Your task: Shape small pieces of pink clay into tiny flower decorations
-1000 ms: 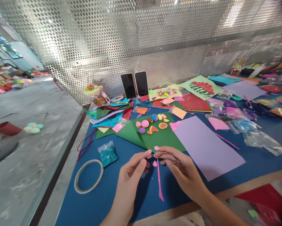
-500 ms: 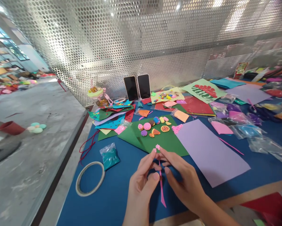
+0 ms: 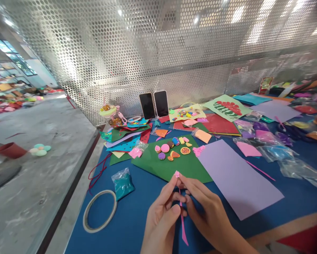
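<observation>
My left hand (image 3: 162,215) and my right hand (image 3: 210,208) meet in front of me, over the near part of the table. Their index fingertips press on a small bumpy lump of pink clay (image 3: 177,174) from both sides. A thin pink modelling tool (image 3: 183,229) hangs down between the palms, its flat, pointed end lowest. My left thumb and curled fingers grip this tool; its upper end is hidden by fingers. Just beyond lies a green sheet (image 3: 150,160) bearing several small clay foods, among them a pizza (image 3: 185,151) and a pink disc (image 3: 165,148).
A purple sheet (image 3: 240,180) lies at the right, with crumbled pink clay (image 3: 198,151) at its corner. On the left are a tape roll (image 3: 85,218) and a teal clay bag (image 3: 123,185). Two phones (image 3: 161,103) stand against the perforated metal screen (image 3: 195,53).
The view has tilted up slightly, so everything sits lower. My fingertips have closed in more tightly around the pink clay lump. The tool stays between my hands.
</observation>
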A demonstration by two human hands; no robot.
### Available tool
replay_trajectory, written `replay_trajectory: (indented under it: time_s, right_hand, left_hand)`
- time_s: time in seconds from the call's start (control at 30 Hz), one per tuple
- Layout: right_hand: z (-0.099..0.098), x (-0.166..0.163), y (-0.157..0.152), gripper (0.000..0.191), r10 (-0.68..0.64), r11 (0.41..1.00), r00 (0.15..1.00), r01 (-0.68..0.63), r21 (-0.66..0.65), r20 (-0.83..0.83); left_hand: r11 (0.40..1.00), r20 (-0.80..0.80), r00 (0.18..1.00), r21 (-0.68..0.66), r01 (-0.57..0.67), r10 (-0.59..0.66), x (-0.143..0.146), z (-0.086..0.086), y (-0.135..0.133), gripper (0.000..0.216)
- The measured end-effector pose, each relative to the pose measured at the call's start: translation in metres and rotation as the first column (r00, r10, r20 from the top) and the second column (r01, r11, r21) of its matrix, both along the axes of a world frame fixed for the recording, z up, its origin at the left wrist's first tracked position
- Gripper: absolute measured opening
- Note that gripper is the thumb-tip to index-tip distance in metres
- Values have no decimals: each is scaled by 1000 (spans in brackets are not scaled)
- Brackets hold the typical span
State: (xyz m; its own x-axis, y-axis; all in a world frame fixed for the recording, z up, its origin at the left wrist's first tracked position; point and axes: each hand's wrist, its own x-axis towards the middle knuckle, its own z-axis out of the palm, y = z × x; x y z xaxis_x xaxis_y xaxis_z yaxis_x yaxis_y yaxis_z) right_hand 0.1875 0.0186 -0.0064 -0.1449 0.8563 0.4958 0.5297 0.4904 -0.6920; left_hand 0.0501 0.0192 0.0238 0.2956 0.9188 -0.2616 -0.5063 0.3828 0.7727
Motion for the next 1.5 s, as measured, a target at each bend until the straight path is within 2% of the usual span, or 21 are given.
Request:
replay_trajectory:
  time_s: [0.13,0.27,0.4,0.57,0.7,0.87,1.17,1.3,1.5]
  right_hand:
    - [0,1,0,55,-13,1000,1000,13,-2,-16]
    - [5,5,6,40,-84,996,982,81,-25,-170]
    - [14,8,15,28,-95,995,951,87,-39,-294]
    - [17,8,19,17,-112,994,945,112,-16,-307]
    - [15,7,19,16,-119,991,942,131,18,-314]
    - [15,9,20,15,-120,992,940,122,-14,-319]
    - [11,11,21,13,-94,995,948,86,-40,-304]
    - [8,8,21,13,-111,985,902,44,-167,-418]
    - [6,6,21,3,-120,928,787,-127,-350,-605]
  left_hand:
    - [999,-6,999,-22,-34,33,1,-2,-1,53]
    - [998,10,999,-62,-30,30,1,-2,-2,50]
    - [999,32,999,-53,11,-10,-1,-4,-1,48]
    - [997,56,998,-71,11,-7,1,0,-2,50]
    - [994,47,999,-112,-12,17,2,6,-5,49]
    - [994,40,998,-97,43,-39,1,5,-3,47]
    - [997,-251,967,42,58,-46,-7,7,-2,37]
    - [977,-417,907,164,140,-60,-12,10,2,33]
    - [934,-600,800,290,211,5,-13,11,10,35]
